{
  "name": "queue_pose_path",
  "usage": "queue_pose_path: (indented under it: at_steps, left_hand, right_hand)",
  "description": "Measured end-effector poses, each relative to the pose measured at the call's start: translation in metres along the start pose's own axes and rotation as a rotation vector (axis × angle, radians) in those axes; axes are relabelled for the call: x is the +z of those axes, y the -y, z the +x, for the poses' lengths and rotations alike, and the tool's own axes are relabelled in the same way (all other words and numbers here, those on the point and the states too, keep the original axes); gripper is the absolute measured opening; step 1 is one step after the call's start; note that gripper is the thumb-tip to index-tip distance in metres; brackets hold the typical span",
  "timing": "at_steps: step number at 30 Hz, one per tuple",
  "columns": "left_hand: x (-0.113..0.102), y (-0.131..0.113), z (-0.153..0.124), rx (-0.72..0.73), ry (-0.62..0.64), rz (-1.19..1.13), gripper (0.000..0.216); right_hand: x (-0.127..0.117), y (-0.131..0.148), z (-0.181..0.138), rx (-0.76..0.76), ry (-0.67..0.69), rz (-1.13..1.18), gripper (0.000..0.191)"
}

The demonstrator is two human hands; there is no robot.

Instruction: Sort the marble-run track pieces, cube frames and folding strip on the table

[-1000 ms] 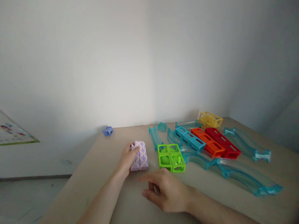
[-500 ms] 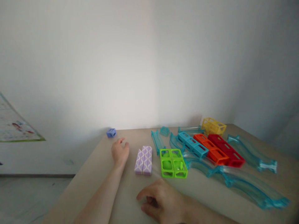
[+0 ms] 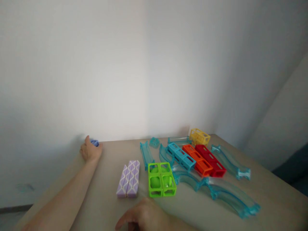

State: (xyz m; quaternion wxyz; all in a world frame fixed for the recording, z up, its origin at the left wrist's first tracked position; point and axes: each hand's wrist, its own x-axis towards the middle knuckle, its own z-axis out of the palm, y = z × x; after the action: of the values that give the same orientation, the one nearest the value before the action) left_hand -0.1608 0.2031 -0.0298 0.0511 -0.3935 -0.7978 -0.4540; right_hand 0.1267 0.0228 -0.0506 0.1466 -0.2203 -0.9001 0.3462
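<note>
At the table's far left corner, my left hand (image 3: 90, 152) is closed around a small blue block (image 3: 95, 143). Most of that block is hidden behind the fingers and thumb. My right hand (image 3: 145, 215) hovers over the near part of the table, its fingers loosely curled and apart, with nothing seen in them; the lower part is cut off by the picture's edge. Just beyond it lie purple blocks (image 3: 133, 179) with a white lattice pattern, side by side. To their right is a light green square of open-frame cubes (image 3: 161, 180).
Clear teal track pieces (image 3: 226, 189) spread across the right of the table (image 3: 106, 183). Among them are rows of blue (image 3: 181, 155), orange (image 3: 197, 160) and red (image 3: 210, 160) frame blocks. Yellow frame blocks (image 3: 199, 136) stand near the wall (image 3: 115, 70).
My left hand has reached forward and left to the blue block and closed on it. The view has swung right, so the toys appear further left. My right hand stays near the front.
</note>
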Motion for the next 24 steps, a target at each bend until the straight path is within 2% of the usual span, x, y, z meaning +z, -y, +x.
queue_pose_path:
  at_steps: [3,5,10,14,19,24]
  left_hand:
    - [0.007,0.003,0.008,0.045,0.044,-0.063,0.047]
    - [0.009,0.002,0.005,0.086,0.053,-0.113,0.043]
    - [0.017,-0.018,-0.031,0.242,0.161,-0.239,0.032]
    - [0.032,-0.045,-0.063,0.336,0.280,-0.309,0.034]
    - [0.043,-0.068,-0.089,0.326,0.347,-0.317,0.028]
    - [0.046,-0.082,-0.107,0.274,0.344,-0.331,0.020]
  right_hand:
    - [-0.002,0.000,0.004,0.006,0.031,-0.014,0.039]
    - [-0.003,0.000,0.006,0.008,0.036,-0.029,0.039]
    - [-0.002,0.000,0.010,0.005,0.024,-0.065,0.039]
    - [-0.001,0.001,0.010,0.020,0.033,-0.089,0.039]
    - [-0.001,0.004,0.009,0.030,0.008,-0.126,0.036]
    - [-0.004,0.008,0.008,0.020,-0.004,-0.122,0.034]
